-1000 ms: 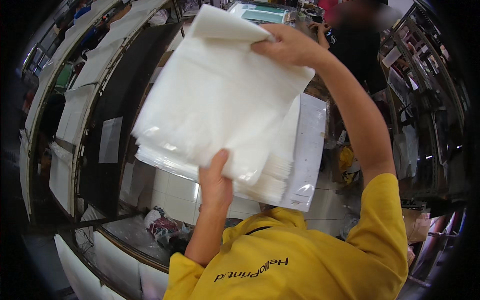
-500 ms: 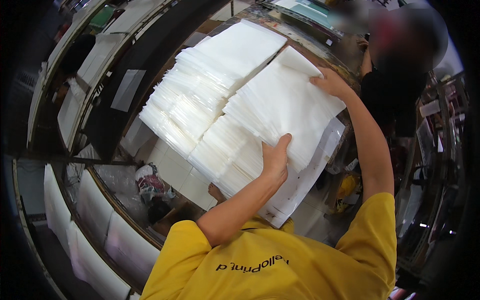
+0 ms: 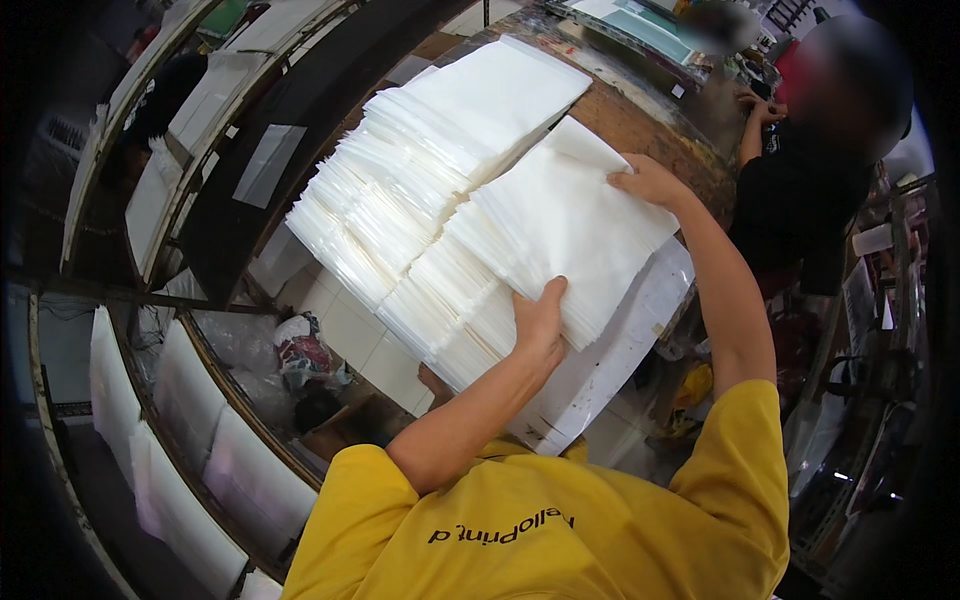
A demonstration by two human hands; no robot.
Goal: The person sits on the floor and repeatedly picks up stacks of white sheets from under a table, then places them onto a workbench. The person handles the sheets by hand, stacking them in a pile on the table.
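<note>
A wad of thin white sheets (image 3: 570,215) lies fanned out at the right side of a wide spread of overlapping white sheets (image 3: 400,190). My left hand (image 3: 541,322) grips the wad's near edge, thumb on top and fingers hidden beneath. At its far right edge, my right hand (image 3: 650,184) pinches the sheets, with the thumb over the top face and the other fingers mostly hidden. A shallow crease dips across the wad between my hands. Under the near right side shows a white board or sheet (image 3: 610,365) with dark specks.
The stacks rest on a stained worktable (image 3: 640,105). Dark shelving with pale sheets (image 3: 265,165) runs along the left, and racked white panels (image 3: 190,500) stand at lower left. A co-worker in a dark top (image 3: 800,200) is beyond the table at right. A plastic bag (image 3: 300,345) lies below.
My right hand has shifted slightly left and nearer with the wad's right edge. The raised far corner lies flatter, and more brown tabletop shows behind it. My left hand keeps its grip.
</note>
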